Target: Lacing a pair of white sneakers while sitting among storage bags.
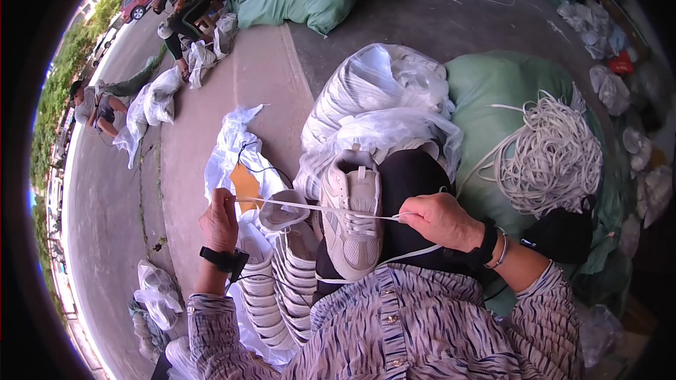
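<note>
A beige sneaker (365,200) rests on my lap, its toe toward me. A pale flat shoelace (310,206) is stretched across it and runs through its eyelets. My left hand (220,222), closed, pinches one end of the lace out to the left. The other side of the lace is pinched between the fingers of my right hand (445,219), right of the shoe. A loose length of lace also trails below the right hand, across my dark-clothed lap. Just right of my left hand lies an orange-yellow piece (244,184) on white plastic.
Several nested sneakers (271,309) stand in rows at my left knee. Ahead sits a white plastic sack (366,91). A heap of pale laces (549,155) lies on a green sack (486,88) to my right. Two other people sit at the far left.
</note>
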Available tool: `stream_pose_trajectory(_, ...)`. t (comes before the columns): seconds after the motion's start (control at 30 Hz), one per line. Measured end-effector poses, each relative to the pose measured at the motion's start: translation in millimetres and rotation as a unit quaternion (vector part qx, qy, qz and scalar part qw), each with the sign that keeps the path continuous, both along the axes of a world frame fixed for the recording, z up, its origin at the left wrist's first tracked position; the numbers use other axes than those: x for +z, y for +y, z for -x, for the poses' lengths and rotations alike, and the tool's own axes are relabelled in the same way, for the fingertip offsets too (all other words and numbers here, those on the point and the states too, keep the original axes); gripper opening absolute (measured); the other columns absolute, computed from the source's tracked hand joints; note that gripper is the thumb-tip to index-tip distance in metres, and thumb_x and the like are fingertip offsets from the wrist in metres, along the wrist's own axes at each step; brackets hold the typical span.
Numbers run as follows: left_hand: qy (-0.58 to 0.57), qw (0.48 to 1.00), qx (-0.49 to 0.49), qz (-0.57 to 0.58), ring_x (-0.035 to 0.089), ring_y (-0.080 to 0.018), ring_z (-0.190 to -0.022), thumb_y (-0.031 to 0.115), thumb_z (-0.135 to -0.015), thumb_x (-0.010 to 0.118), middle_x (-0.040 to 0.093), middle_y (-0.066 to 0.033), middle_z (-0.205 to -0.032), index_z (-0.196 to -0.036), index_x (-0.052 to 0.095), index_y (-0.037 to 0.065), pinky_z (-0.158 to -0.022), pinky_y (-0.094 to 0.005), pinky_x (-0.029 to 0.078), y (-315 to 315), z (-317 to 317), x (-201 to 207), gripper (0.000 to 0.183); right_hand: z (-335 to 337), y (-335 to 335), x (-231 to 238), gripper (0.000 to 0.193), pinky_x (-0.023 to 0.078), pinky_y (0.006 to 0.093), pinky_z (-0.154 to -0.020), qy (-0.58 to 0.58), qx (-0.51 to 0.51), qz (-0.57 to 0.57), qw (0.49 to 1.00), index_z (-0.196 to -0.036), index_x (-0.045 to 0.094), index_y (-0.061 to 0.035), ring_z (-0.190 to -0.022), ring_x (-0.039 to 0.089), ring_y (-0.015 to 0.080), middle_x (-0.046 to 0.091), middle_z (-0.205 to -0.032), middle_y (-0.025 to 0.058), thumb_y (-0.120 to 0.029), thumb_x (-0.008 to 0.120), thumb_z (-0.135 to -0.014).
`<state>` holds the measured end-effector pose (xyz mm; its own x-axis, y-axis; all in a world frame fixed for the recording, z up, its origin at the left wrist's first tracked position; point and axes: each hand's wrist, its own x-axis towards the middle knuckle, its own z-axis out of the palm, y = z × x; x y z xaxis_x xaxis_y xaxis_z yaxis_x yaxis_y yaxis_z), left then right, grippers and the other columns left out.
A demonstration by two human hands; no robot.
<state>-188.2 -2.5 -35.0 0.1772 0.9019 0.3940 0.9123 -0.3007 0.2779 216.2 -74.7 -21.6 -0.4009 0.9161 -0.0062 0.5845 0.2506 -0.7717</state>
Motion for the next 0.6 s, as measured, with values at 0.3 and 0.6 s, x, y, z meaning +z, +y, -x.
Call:
stream_pose_trajectory(0.3,-0.370,0.875,0.001,0.313,0.045,-0.0065,-0.063,0.018,-0.093,0.049,0.051,0.0004,-0.070,-0.099,0.056,0.003,-0.056,-0.0231,0.037,-7,-41,-41,0.018,-57,-6,-4,0.021,0.041,0.0218,-0.051,0.144,-0.223,0.110,0.958,-0.101,0.064,0.0004,-0.053,0.051,0.0062,0.061,-0.066,0.0011,-0.014,0.052,-0.091)
stream_pose_trajectory(0.6,-0.283,0.902,-0.151,0.289,0.062,-0.0166,-0.076,0.006,-0.090,0.054,0.061,-0.0090,-0.087,-0.115,0.054,0.007,-0.068,-0.0264,0.048,-50,-150,15,0.025,23,21,-6,0.005,0.048,0.0387,-0.056,0.013,-0.075,-0.088,0.993,-0.085,0.056,-0.0031,-0.064,0.061,0.0342,0.059,-0.067,0.0168,-0.008,0.056,-0.086)
